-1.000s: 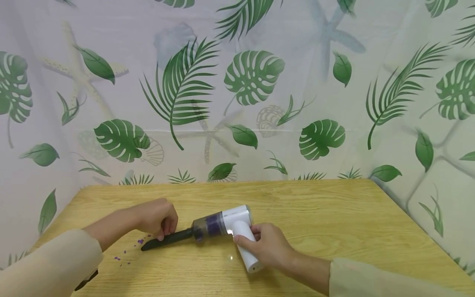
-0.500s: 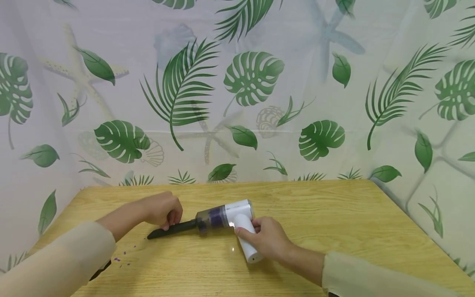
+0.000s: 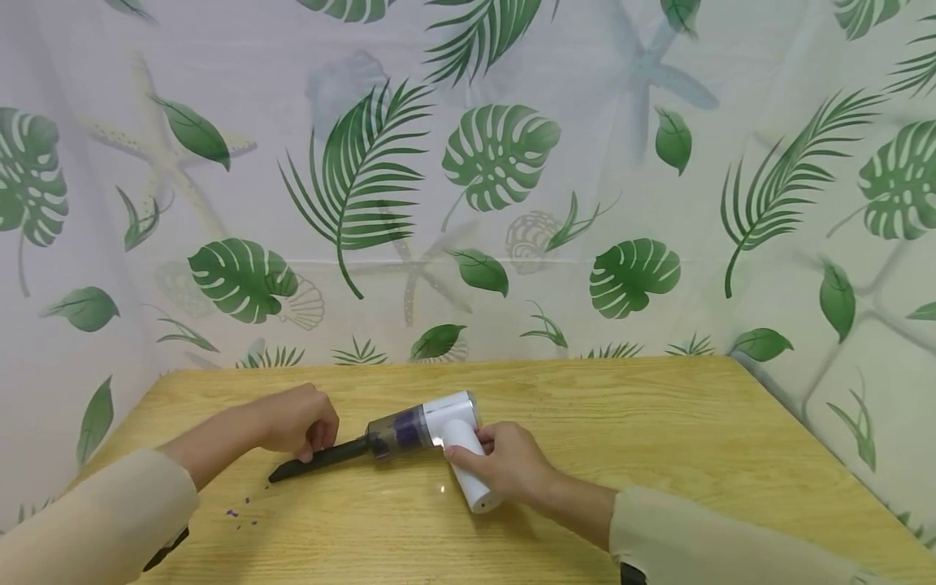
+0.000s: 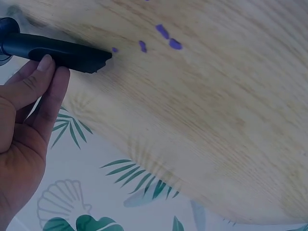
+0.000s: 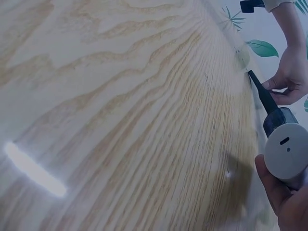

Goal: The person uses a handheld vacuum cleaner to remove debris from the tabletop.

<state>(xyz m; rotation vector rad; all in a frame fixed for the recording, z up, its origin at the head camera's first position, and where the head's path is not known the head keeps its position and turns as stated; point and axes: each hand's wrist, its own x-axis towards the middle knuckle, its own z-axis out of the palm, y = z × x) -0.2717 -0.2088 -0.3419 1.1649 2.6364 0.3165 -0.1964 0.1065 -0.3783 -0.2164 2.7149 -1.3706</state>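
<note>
A white handheld vacuum cleaner with a see-through dust cup and a long black nozzle lies across the left-middle of the table. Purple stuff shows inside the cup. My right hand grips the white handle, thumb on its near side. With thumb and fingertips, my left hand pinches the nozzle near its slanted tip; the left wrist view shows this grip from the other side. Just past the tip, several small purple scraps lie on the wood, one of them very near the opening.
The wood-grain table extends to the right of the vacuum. A leaf-patterned cloth hangs behind its back edge and along both sides. A bright light reflection shows on the tabletop in the right wrist view.
Both hands and the vacuum shifted up and slightly right, then back left and a little down. The purple scraps that lay by the nozzle tip are gone from the table.
</note>
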